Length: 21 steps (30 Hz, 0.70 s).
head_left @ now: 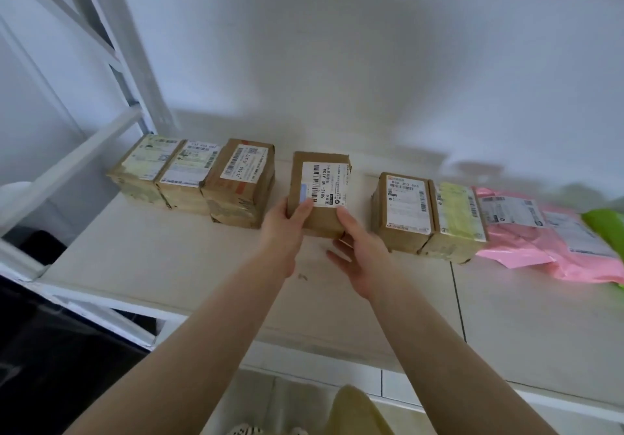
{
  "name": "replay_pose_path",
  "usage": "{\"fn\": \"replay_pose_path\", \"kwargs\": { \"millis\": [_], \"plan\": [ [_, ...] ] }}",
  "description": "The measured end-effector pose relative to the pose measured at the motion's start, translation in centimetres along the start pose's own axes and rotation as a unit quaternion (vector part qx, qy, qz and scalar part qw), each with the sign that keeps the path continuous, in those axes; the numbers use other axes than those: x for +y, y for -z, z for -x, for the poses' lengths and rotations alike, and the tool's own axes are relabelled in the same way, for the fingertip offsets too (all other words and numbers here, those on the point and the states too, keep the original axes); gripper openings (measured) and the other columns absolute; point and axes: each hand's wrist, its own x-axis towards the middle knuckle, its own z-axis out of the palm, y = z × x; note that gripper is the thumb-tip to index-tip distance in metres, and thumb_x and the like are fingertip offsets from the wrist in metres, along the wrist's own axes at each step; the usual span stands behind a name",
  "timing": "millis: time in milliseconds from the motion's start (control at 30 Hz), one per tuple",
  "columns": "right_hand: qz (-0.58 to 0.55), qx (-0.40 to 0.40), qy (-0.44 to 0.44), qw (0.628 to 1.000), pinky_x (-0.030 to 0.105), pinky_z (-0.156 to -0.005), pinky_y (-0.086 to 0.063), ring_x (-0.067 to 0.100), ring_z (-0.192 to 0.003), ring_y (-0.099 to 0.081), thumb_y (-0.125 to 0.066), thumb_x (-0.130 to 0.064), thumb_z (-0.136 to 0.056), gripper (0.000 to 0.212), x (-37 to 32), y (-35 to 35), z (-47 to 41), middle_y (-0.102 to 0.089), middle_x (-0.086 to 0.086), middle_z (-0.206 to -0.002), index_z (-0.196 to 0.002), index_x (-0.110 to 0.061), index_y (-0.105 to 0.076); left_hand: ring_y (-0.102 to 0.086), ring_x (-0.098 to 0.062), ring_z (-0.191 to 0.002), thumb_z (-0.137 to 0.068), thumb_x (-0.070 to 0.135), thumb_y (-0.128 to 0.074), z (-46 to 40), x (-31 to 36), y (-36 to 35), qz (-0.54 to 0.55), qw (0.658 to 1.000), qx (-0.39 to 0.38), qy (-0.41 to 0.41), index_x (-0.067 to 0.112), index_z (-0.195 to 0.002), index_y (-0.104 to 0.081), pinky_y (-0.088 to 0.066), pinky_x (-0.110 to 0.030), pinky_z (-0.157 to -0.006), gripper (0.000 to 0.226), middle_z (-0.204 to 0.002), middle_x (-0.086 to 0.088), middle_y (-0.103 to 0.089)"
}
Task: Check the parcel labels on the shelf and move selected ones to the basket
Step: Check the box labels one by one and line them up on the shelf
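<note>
A brown cardboard parcel (320, 191) with a white barcode label stands tilted up at the middle of the white shelf (189, 259). My left hand (287, 232) grips its lower left corner, thumb on the front face. My right hand (358, 252) holds its lower right edge, thumb on the label's corner and fingers spread underneath. Three labelled brown parcels (236, 184) sit in a row to the left. Two more boxes (405, 211) stand to the right. No basket is in view.
Pink plastic mailer bags (540, 232) and a green bag (607, 225) lie at the shelf's right end. A white shelf upright (135, 73) and crossbars rise at the left. A dark area (50, 350) lies below left. The white wall is close behind the parcels.
</note>
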Motion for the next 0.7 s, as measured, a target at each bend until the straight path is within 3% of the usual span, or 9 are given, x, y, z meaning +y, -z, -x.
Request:
{"fn": "replay_pose_path", "kwargs": {
  "millis": [100,233,333,400,567,700],
  "plan": [
    [0.012,-0.043,0.033,0.998,0.041,-0.102,-0.050,0.021,-0.117,-0.059,-0.073,-0.036,-0.085,0.030,-0.3,0.4,0.8,-0.067,0.002,-0.118,-0.111,-0.021,-0.066,-0.062,-0.015,-0.111,-0.094,0.027,-0.061,0.4,0.2,1.1,0.005,1.000,-0.019,-0.004,0.019,-0.121,-0.064,-0.045,-0.036,-0.103,0.029,-0.111,0.005,-0.070],
    [0.041,-0.076,0.052,0.995,0.039,-0.102,-0.049,0.022,-0.120,-0.058,-0.075,-0.038,-0.078,0.054,-0.5,0.5,1.7,-0.067,0.003,-0.125,-0.127,-0.017,-0.063,-0.064,-0.013,-0.111,-0.095,0.024,-0.060,0.9,0.8,2.1,0.017,0.998,-0.062,-0.020,0.025,-0.110,-0.067,-0.044,-0.038,-0.106,0.017,-0.111,0.004,-0.073],
    [0.035,-0.083,0.056,0.994,0.040,-0.103,-0.049,0.022,-0.118,-0.060,-0.072,-0.032,-0.085,0.029,-0.8,0.3,2.2,-0.068,0.003,-0.123,-0.112,-0.022,-0.066,-0.064,-0.012,-0.112,-0.095,0.024,-0.059,1.1,1.4,2.6,0.010,0.996,-0.081,-0.037,0.027,-0.110,-0.067,-0.044,-0.038,-0.106,0.018,-0.112,0.005,-0.073],
    [0.038,-0.086,0.060,0.994,0.040,-0.103,-0.048,0.022,-0.117,-0.061,-0.071,-0.031,-0.087,0.024,-0.9,0.1,2.4,-0.068,0.004,-0.122,-0.109,-0.022,-0.067,-0.063,-0.013,-0.113,-0.095,0.025,-0.059,1.1,1.7,3.0,-0.003,0.995,-0.090,-0.047,0.025,-0.116,-0.067,-0.043,-0.039,-0.107,0.022,-0.113,0.005,-0.073],
    [0.053,-0.094,0.080,0.991,0.036,-0.100,-0.050,0.016,-0.113,-0.065,-0.074,-0.042,-0.071,0.053,-1.7,-1.2,3.0,-0.073,-0.003,-0.117,-0.119,-0.023,-0.064,-0.064,-0.012,-0.113,-0.093,0.029,-0.061,0.8,3.0,4.6,-0.060,0.987,-0.141,-0.052,0.023,-0.121,-0.065,-0.043,-0.040,-0.107,0.029,-0.114,0.006,-0.072],
    [0.004,-0.066,0.091,0.994,0.036,-0.092,-0.054,0.020,-0.108,-0.069,-0.074,-0.041,-0.070,0.062,-3.0,-2.0,3.2,-0.076,0.002,-0.111,-0.126,-0.017,-0.063,-0.065,-0.012,-0.110,-0.094,0.020,-0.060,0.5,4.5,5.8,-0.104,0.971,-0.212,-0.040,0.017,-0.128,-0.061,-0.046,-0.033,-0.103,0.035,-0.115,0.003,-0.072]
  ]
}}
